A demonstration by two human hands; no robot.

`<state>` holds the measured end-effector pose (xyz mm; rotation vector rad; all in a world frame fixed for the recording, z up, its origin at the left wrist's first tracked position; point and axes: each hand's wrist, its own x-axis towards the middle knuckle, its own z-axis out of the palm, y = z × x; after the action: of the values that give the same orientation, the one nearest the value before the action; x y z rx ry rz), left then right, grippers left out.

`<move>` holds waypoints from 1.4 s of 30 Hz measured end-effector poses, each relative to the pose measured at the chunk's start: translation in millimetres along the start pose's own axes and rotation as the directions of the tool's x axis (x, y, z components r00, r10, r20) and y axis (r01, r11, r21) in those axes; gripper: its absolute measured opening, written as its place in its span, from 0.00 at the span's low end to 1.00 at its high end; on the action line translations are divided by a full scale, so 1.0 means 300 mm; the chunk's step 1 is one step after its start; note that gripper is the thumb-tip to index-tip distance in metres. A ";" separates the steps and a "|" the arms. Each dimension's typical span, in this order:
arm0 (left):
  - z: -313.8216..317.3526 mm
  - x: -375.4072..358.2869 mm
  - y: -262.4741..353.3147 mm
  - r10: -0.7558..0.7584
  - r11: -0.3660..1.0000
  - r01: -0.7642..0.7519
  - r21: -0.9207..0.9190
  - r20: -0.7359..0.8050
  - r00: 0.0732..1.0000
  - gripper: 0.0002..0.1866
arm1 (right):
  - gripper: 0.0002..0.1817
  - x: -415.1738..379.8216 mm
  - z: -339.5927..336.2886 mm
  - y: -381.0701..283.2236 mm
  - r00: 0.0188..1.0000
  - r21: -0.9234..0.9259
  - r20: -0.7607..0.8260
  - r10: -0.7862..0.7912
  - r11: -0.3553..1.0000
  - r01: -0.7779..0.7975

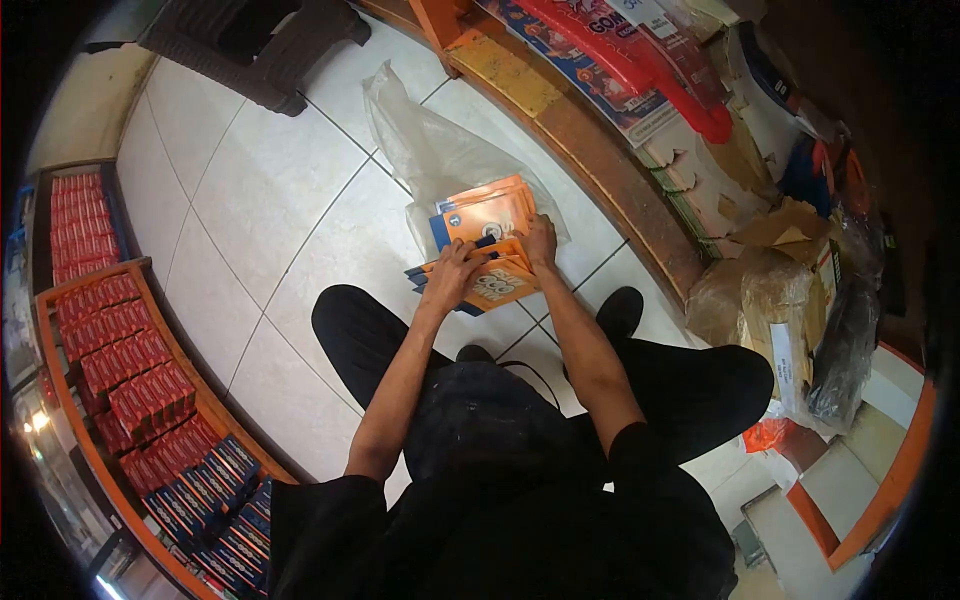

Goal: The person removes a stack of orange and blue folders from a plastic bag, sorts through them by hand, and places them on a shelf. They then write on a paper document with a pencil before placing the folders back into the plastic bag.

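Note:
My left hand (452,278) is closed over the left side of several flat orange-and-blue printed packets (500,283), its fingers curled at their upper edge. At their right edge, my right hand (540,243) grips the same packets, which are tilted and slightly fanned. Just beyond them, more of these packets (487,212) lie stacked on a clear plastic bag (420,135) spread on the floor. Whether the packets are filled cannot be seen.
White tiles (290,200) cover the floor. At the left stands an orange-edged shelf (190,375) with rows of red boxes (150,400) and dark blue boxes (205,490). A dark plastic stool (260,50) is at the top. Wooden shelving (600,165) with wrapped goods (780,300) runs along the right.

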<state>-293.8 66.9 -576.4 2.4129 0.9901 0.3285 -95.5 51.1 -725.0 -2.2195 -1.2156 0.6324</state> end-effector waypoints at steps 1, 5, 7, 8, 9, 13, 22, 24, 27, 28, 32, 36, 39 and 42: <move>-0.013 -0.001 0.015 -0.001 1.000 0.001 0.013 0.020 1.000 0.16 | 0.26 0.007 -0.006 -0.009 0.998 0.010 0.059 0.018 1.000 -0.018; -0.008 -0.014 0.014 -0.017 1.000 0.017 0.002 0.013 1.000 0.16 | 0.28 0.016 -0.049 -0.053 0.976 0.101 0.211 0.057 0.992 -0.080; -0.016 -0.015 0.014 -0.030 1.000 0.030 0.005 0.009 1.000 0.16 | 0.30 0.010 -0.049 -0.071 0.980 0.116 0.195 0.046 0.991 -0.069; -0.020 -0.020 0.017 -0.026 0.999 0.026 0.023 0.001 1.000 0.15 | 0.31 0.000 -0.047 -0.082 0.986 0.093 0.164 0.034 0.994 -0.049; -0.023 -0.022 0.020 -0.022 0.999 0.023 0.040 -0.006 1.000 0.15 | 0.32 -0.006 -0.031 -0.075 0.991 0.068 0.134 0.020 0.997 -0.030; -0.012 -0.019 0.020 -0.187 0.967 0.186 -0.176 0.011 0.982 0.23 | 0.24 -0.012 0.028 -0.030 0.987 0.277 0.127 -0.094 0.959 0.055; 0.001 0.063 0.011 -0.357 0.905 0.348 -0.246 0.009 0.934 0.51 | 0.08 -0.029 -0.232 -0.050 0.715 0.556 0.698 -0.049 0.666 -0.497; 0.012 0.054 0.026 -0.385 0.906 0.378 -0.193 0.000 0.923 0.45 | 0.20 -0.007 -0.209 -0.029 0.684 0.521 0.729 0.032 0.622 -0.585; 0.016 0.039 0.027 -0.411 0.895 0.417 -0.160 0.065 0.909 0.33 | 0.22 -0.004 -0.216 -0.067 0.628 0.492 0.776 -0.061 0.681 -0.541; 0.029 0.033 0.012 -0.366 0.917 0.372 -0.141 0.069 0.928 0.32 | 0.21 -0.002 -0.235 -0.086 0.610 0.459 0.792 -0.034 0.692 -0.558; 0.029 0.010 0.028 -0.271 0.961 0.270 -0.051 -0.001 0.963 0.27 | 0.18 -0.017 -0.253 -0.068 0.564 0.443 0.825 -0.037 0.662 -0.604; 0.035 -0.010 0.029 -0.152 0.988 0.149 -0.036 -0.141 0.978 0.23 | 0.17 -0.042 -0.304 -0.080 0.581 0.531 0.800 -0.149 0.627 -0.570; 0.031 -0.023 0.032 -0.221 0.974 0.222 -0.054 0.019 0.975 0.23 | 0.18 -0.039 -0.296 -0.078 0.555 0.518 0.824 -0.118 0.555 -0.651; 0.026 -0.027 0.052 -0.344 0.931 0.361 -0.058 0.196 0.918 0.24 | 0.22 -0.013 -0.111 0.039 0.924 0.396 0.378 0.051 0.894 -0.211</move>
<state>-287.4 48.9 -574.7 2.0831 1.2664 0.0217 -69.6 34.9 -706.8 -1.8655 -0.9652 1.2787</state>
